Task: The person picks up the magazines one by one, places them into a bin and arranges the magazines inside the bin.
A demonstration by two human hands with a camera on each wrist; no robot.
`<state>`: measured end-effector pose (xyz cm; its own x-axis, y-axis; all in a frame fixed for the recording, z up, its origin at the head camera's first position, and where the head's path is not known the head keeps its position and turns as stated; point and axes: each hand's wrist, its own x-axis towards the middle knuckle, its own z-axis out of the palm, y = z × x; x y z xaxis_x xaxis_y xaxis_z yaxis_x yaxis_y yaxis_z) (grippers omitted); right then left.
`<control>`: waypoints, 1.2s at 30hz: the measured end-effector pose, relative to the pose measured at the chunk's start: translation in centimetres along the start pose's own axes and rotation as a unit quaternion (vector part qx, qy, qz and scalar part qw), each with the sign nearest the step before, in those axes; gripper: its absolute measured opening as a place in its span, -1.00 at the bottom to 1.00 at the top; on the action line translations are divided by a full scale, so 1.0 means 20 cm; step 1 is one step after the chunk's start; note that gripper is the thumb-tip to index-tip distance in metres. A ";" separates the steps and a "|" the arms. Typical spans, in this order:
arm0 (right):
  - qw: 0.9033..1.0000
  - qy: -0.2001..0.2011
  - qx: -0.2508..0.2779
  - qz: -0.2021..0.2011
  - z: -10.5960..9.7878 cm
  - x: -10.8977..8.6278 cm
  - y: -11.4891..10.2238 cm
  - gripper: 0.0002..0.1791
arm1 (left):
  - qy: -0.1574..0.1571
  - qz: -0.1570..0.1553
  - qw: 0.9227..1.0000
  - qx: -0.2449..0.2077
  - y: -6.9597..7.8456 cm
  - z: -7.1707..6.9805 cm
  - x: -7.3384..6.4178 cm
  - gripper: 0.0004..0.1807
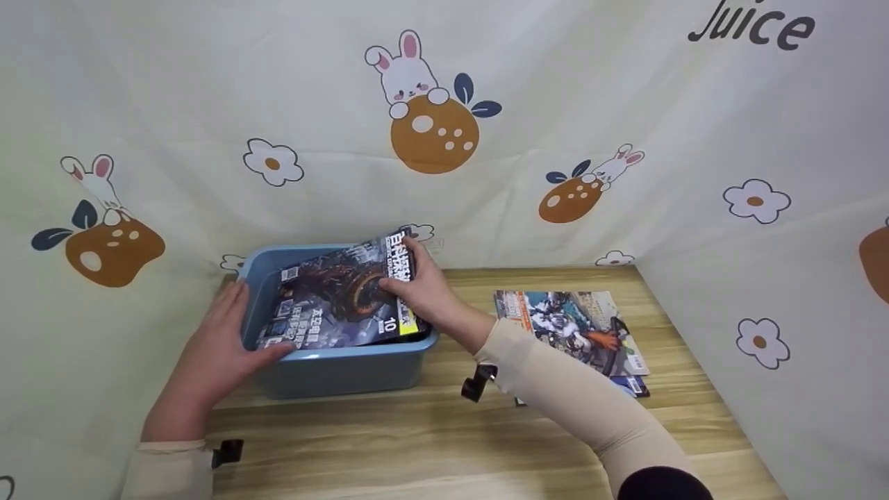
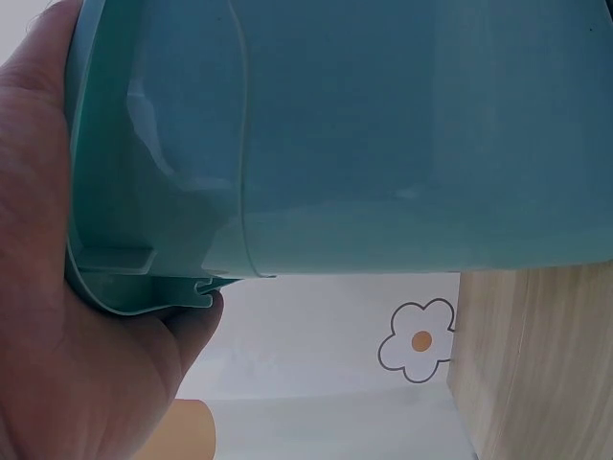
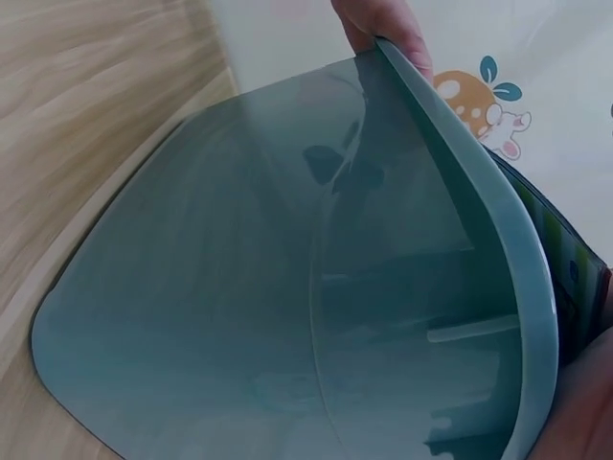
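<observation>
A blue plastic basin (image 1: 340,375) stands at the back left of the wooden table. Lying tilted in its mouth is a dark magazine (image 1: 326,298) with a motorbike-like wheel on its cover, the right end raised above the rim. My right hand (image 1: 437,295) grips that raised end, thumb on the cover and fingers behind the edge. With my left hand (image 1: 226,347) I hold the basin's left front corner, the thumb along the front rim. The left wrist view shows this hand (image 2: 57,326) wrapped around the rim (image 2: 81,182). What lies beneath the magazine is hidden.
Several magazines (image 1: 569,330) lie in a loose stack on the table right of the basin, partly behind my right sleeve (image 1: 555,389). A patterned curtain (image 1: 312,90) hangs close behind the basin and along both sides of the table (image 1: 389,444).
</observation>
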<state>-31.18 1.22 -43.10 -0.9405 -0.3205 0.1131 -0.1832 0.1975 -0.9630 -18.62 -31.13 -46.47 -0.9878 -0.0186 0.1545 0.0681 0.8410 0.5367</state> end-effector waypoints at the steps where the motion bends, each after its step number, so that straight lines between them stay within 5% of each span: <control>1: 1.000 0.008 0.014 -0.003 0.00 0.00 0.00 -0.05 | 0.000 0.001 1.000 0.000 0.00 0.00 0.00 0.53; 10: 0.985 0.102 0.119 -0.077 -0.02 -0.04 0.02 -0.81 | -0.004 0.009 1.000 -0.001 0.01 0.00 0.00 0.50; 22: 0.983 0.119 0.119 -0.075 -0.27 -0.10 0.19 -0.93 | -0.004 0.006 1.000 -0.004 0.02 0.01 0.01 0.52; 29: 0.991 0.116 -0.019 -0.072 -0.58 -0.19 0.48 -0.87 | -0.008 0.001 1.000 -0.005 0.02 0.00 0.01 0.53; 36: 0.975 0.049 -0.216 -0.026 -0.88 -0.29 0.77 -0.62 | -0.010 -0.008 1.000 0.001 0.01 -0.01 0.00 0.52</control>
<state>-33.51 22.43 -54.28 -0.9453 -0.2555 0.2026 -0.3158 0.5620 -0.7645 -18.59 -31.05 -46.27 -0.9913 -0.0207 0.1301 0.0530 0.8415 0.5377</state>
